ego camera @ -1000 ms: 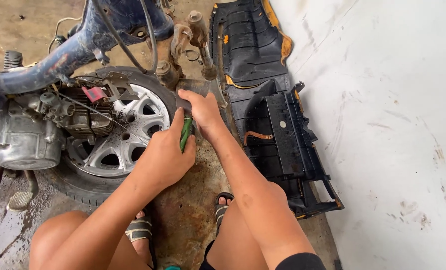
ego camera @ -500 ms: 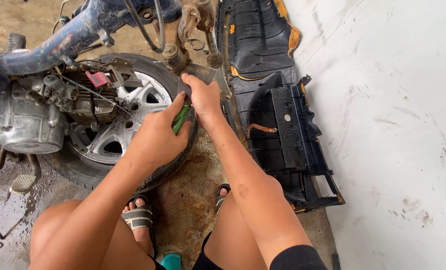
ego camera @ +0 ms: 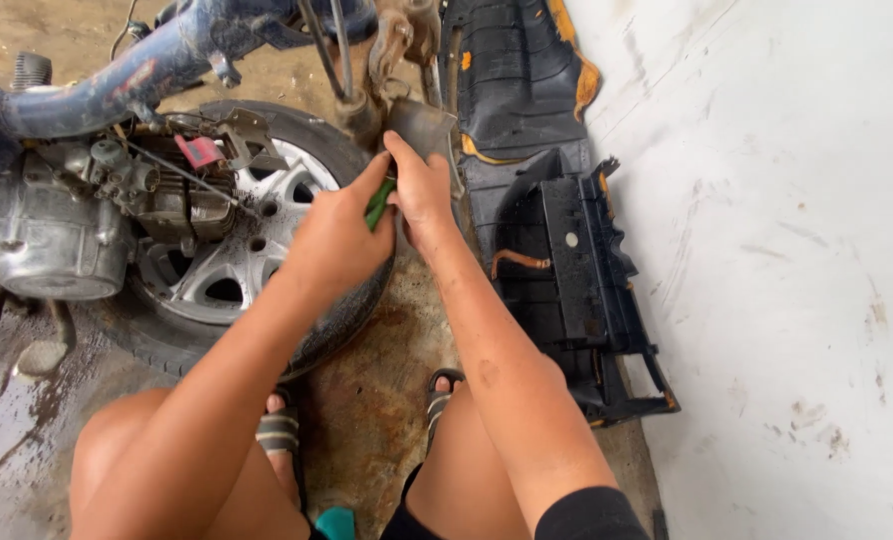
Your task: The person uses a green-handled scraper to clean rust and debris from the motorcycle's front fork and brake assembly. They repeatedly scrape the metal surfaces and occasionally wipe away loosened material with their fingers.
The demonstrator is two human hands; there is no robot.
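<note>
Where the two forearms meet above the wheel [ego camera: 232, 250], left hand [ego camera: 339, 235] curled tight round a green-handled tool [ego camera: 380, 203], fingers wrapped over the grip, only a short green stretch showing between the knuckles. Right hand [ego camera: 422, 185] pressed close against the left, fingers bent and closed on the top end of that same tool, fingertips reaching up to a dull grey metal part [ego camera: 424, 128] hanging off the motorcycle frame [ego camera: 137, 75]. Tool itself upright, slightly tilted, caught between both hands just beside the tyre's [ego camera: 352, 310] right edge; working tip hidden behind the fingers, so kind of tool not clear. Cast alloy wheel lying to the left, pale spokes, black tyre around it. Engine block [ego camera: 37, 235] further left, grey and grimy, with a small red piece [ego camera: 199, 150] near the carburettor. Blue frame tube running across the top. Black plastic body panels [ego camera: 567, 260] lying to the right on stained concrete floor [ego camera: 387, 390], hard against a white wall [ego camera: 787, 270]. Sandalled feet [ego camera: 282, 430] below, bare knees at the bottom edge.
</note>
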